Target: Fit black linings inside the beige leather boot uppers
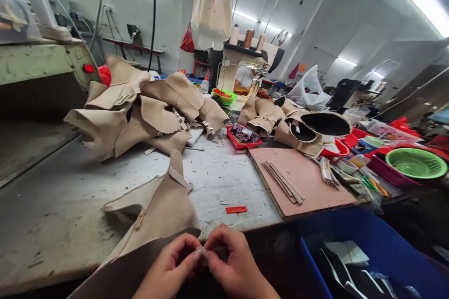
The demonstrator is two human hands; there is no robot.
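Both of my hands meet at the table's front edge, low in the head view. My left hand [175,260] is closed in a pinch on a small beige strip [201,248]. My right hand [229,257] pinches the same strip from the other side, its fingertips close to the left ones. Most of the strip is hidden by my fingers. Beside my left hand lies a beige boot upper [164,212] with a zipper, partly hanging over the edge. A flat red piece [236,209] rests on the table beyond my hands.
Beige boot uppers [168,103] are heaped at the back left, more [266,114] at the back right. Thin strips [283,182] lie on a pink board [259,163]. A sewing machine [245,63] stands behind. At lower right is a blue bin [351,224] with black pieces.
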